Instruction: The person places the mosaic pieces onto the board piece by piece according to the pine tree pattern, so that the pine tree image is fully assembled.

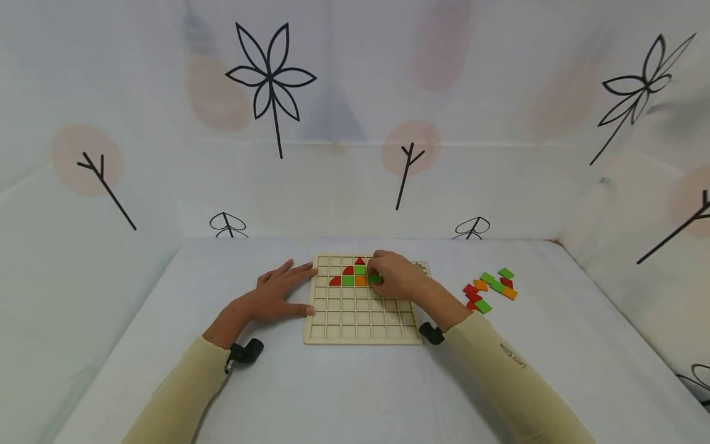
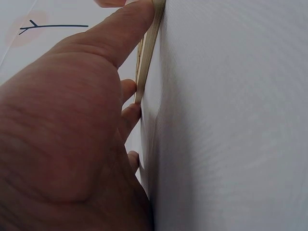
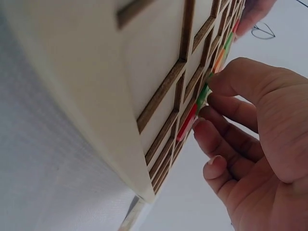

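A pale wooden grid board (image 1: 363, 320) lies on the white table. Red, green and orange tiles, including an orange tile (image 1: 361, 280) and a red triangle (image 1: 360, 261), sit in its upper cells. My left hand (image 1: 277, 293) spreads its straight fingers and thumb against the board's left edge. Over the upper right cells, my right hand (image 1: 396, 274) has its thumb and curled fingers at a green tile (image 3: 202, 97), seemingly pinching it. Beside that tile, a red piece (image 3: 187, 123) shows in the right wrist view. Cells beneath the right hand are hidden in the head view.
Loose red, green and orange tiles (image 1: 484, 306) lie scattered to the right of the board. A small patterned piece (image 1: 423, 267) shows at the board's upper right, partly behind the right hand. White printed cloth (image 1: 344, 191) stands around the table.
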Available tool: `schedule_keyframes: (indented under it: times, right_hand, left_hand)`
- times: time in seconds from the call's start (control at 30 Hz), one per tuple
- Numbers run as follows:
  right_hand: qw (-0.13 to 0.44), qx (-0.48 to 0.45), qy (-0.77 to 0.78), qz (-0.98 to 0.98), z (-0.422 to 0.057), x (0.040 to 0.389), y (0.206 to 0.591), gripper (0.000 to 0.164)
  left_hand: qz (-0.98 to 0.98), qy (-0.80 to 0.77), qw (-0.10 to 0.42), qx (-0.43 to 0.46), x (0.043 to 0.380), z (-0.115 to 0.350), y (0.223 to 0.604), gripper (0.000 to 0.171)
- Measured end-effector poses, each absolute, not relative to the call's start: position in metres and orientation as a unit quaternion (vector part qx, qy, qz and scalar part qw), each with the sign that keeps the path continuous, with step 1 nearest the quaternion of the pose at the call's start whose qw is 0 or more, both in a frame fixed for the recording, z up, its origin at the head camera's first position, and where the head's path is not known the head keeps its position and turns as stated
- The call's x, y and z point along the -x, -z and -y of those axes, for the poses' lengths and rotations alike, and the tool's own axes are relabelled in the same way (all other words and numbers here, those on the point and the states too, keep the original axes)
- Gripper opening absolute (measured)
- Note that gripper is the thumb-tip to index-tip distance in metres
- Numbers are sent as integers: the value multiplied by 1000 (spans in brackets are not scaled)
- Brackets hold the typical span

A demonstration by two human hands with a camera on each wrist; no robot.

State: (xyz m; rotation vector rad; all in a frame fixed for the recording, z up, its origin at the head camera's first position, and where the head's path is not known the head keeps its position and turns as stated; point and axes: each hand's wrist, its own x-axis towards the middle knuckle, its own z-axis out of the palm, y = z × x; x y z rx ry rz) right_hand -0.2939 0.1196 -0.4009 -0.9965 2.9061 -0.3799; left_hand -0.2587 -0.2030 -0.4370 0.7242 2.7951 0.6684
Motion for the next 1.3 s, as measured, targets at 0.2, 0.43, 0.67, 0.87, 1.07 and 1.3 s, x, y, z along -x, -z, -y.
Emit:
schedule_keyframes:
  times: [0.2, 0.43, 0.67, 0.87, 1.07, 1.3]
  right_hand:
    - [23, 324, 125, -937, -120, 290, 399, 19]
    - [5, 315, 144, -938, -128, 281, 396, 20]
    - [-19, 302, 167, -938, -142, 273, 395, 12]
    - [-38, 302, 163, -939, -161, 267, 397, 9]
    - [-73, 297, 172, -936, -188, 262, 394, 10]
    - [-92, 284, 178, -937, -215, 258, 397, 15]
  left_hand:
    - [-939, -224, 90, -243, 258, 203, 436, 93]
    - [-941, -218, 92, -240, 258, 204, 438, 94]
    - [-943, -216, 90, -237, 258, 204, 440, 94]
    - [-944, -212, 93, -237, 259, 203, 440, 95]
    - [-946, -207, 91, -233, 260, 202, 439, 94]
    - [-945, -208, 94, -233, 260, 203, 441, 94]
